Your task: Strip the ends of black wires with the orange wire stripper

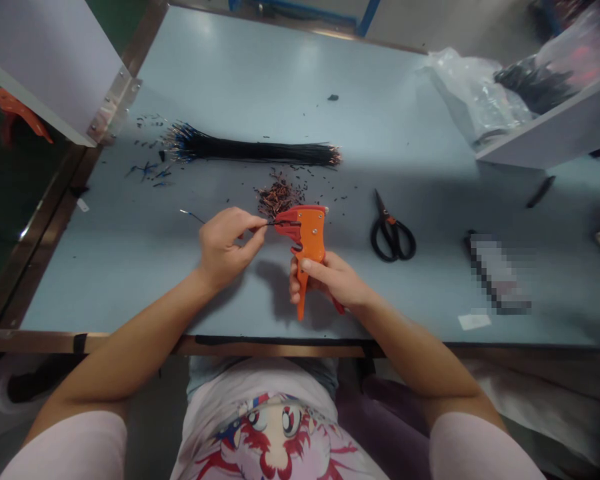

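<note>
A thin wire held close to the jaws

The left hand pinches the black wire between thumb and fingertips, one end at the red mouth of the orange hand tool. A loose pinch could let the wire slip or sit askew; fingertips drifting nearer could get nipped. The right hand grips the tool's handle, and too hard a squeeze could damage the wire. A scrap pile lies just beyond the tool's head, so a careless swing could scatter bits across the worktop.

Counted left to right: one further orange tool past the worktop's left edge; one white slip; a cluster of blue-tipped pieces, too jumbled to count; one bundle of black wires, strands likewise uncountable; one held wire; one scrap pile, its bits past counting; one gripped tool; one pair of scissors; a second white slip; one pixelated object.
</note>
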The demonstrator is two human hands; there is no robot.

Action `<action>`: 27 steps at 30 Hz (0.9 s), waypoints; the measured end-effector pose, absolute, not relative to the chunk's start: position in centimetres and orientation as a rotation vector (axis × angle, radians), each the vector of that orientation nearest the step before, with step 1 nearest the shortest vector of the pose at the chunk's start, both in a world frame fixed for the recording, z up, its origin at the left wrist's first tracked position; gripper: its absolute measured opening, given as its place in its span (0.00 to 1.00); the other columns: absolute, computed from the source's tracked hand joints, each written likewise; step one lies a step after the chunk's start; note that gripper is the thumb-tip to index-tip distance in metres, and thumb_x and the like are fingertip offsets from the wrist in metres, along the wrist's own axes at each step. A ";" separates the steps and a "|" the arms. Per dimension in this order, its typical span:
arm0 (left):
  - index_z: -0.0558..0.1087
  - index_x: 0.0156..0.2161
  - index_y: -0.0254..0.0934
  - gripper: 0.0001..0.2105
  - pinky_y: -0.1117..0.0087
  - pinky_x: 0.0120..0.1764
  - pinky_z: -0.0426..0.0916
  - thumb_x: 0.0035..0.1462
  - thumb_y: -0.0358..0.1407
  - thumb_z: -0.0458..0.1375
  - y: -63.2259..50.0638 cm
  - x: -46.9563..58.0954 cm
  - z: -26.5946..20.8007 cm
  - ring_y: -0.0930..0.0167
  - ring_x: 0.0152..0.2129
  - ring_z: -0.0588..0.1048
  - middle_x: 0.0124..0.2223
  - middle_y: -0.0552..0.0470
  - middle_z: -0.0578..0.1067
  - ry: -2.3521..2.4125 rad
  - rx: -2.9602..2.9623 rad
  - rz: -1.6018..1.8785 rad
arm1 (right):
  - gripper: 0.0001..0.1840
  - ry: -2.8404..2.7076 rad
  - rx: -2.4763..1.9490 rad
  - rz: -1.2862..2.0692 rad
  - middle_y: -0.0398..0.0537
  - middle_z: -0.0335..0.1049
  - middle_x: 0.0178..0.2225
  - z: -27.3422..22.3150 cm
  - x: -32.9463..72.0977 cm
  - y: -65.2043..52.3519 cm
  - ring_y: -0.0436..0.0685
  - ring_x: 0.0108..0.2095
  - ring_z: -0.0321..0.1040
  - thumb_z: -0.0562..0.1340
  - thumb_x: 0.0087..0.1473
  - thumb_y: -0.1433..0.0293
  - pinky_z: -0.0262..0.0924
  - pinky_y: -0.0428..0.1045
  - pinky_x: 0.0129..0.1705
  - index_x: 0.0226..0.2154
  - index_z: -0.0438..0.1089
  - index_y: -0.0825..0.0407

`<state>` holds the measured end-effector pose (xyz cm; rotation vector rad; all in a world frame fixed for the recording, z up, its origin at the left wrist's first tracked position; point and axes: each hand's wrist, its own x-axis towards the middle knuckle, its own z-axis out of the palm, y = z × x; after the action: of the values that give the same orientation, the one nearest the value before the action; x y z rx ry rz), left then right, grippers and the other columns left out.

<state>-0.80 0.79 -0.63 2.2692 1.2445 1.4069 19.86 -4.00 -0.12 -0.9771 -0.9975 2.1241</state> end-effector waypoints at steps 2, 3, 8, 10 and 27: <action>0.74 0.33 0.39 0.03 0.73 0.30 0.63 0.55 0.32 0.58 0.8 -0.8 -0.5 0.76 0.23 0.68 0.27 0.55 0.75 1.241 2.258 1.409 | 0.20 -1.014 -0.972 2.116 0.46 0.70 0.24 -0.1 19.9 -4.0 0.53 0.24 0.72 0.64 0.52 0.55 0.70 0.49 0.26 0.32 0.66 0.57; 0.75 0.34 0.40 0.03 0.73 0.29 0.62 0.55 0.33 0.58 0.8 -0.8 -0.5 0.76 0.23 0.68 0.27 0.55 0.74 1.251 2.247 1.403 | 0.20 -1.024 -0.968 2.112 0.46 0.70 0.24 -0.1 19.9 -4.1 0.53 0.24 0.71 0.64 0.52 0.55 0.69 0.49 0.26 0.32 0.66 0.57; 0.77 0.33 0.41 0.04 0.74 0.26 0.59 0.55 0.36 0.59 0.7 -0.8 -0.6 0.77 0.19 0.64 0.21 0.57 0.67 1.321 2.239 1.371 | 0.18 -1.081 -0.960 2.085 0.44 0.68 0.23 -0.2 19.7 -4.3 0.51 0.22 0.70 0.62 0.55 0.56 0.68 0.48 0.25 0.30 0.65 0.56; 0.77 0.33 0.41 0.04 0.74 0.25 0.57 0.55 0.35 0.59 0.5 -0.7 -0.6 0.78 0.18 0.62 0.19 0.58 0.64 1.327 2.263 1.382 | 0.18 -1.108 -0.954 2.069 0.43 0.67 0.22 -0.2 19.5 -4.5 0.50 0.21 0.68 0.60 0.56 0.57 0.68 0.47 0.25 0.28 0.65 0.56; 0.78 0.30 0.41 0.05 0.75 0.24 0.61 0.53 0.35 0.59 1.1 -1.3 -0.4 0.79 0.17 0.66 0.23 0.58 0.75 1.523 2.099 1.367 | 0.19 -0.768 -1.003 1.969 0.38 0.61 0.17 0.4 20.6 -3.1 0.48 0.14 0.59 0.62 0.53 0.54 0.65 0.48 0.18 0.27 0.63 0.53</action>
<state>-1.32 1.14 -0.39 2.0994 1.5229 1.3671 20.57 -3.06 0.41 -1.0026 -0.7680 1.9687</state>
